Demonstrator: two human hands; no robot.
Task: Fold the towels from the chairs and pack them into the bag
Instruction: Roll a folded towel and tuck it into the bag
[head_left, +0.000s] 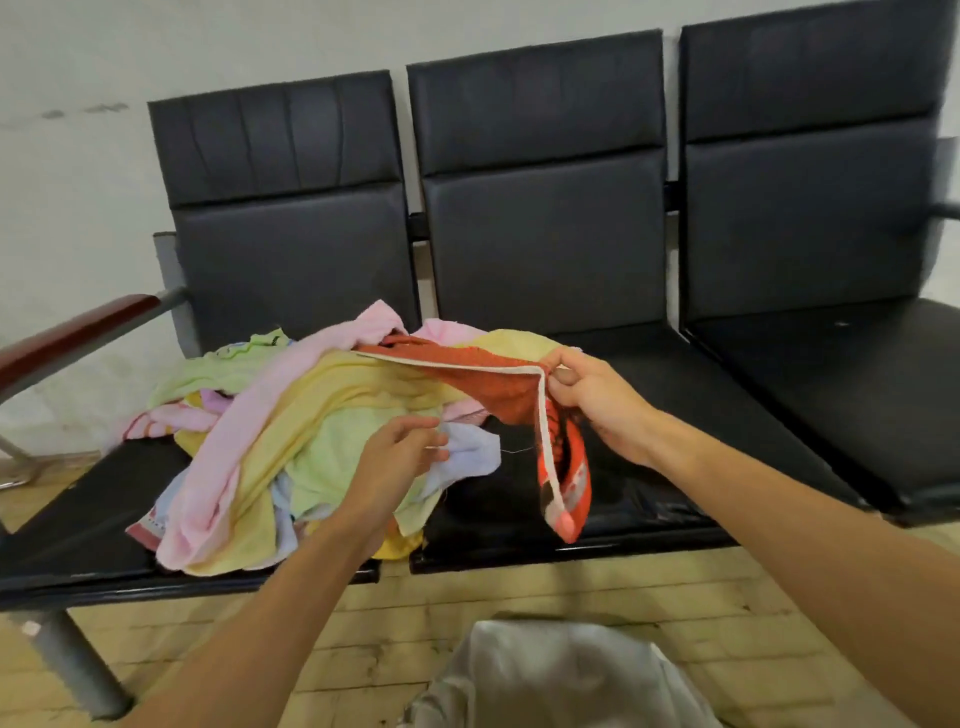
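Orange-red terry with a cream hem rises off the towel pile (291, 415). One end of this orange towel (498, 384) lies on top of the pile, and the other hangs just right of it, above the black seat. Our right hand (597, 400), raised just right of the pile, pinches the hem at its bend, thumb and forefinger clamped on the cloth. Our left hand (400, 452) hovers at the pile's near right edge, over a lilac towel (470, 454). Its fingers are bent with the tips drawn together, and we cannot tell whether they hold anything. The pile, pink, yellow and green, lies on the black chairs (545, 234), whose backrests stand behind it. In front of the pile, nearest us, lies pale grey fabric (561, 670); we cannot tell whether it is the bag.
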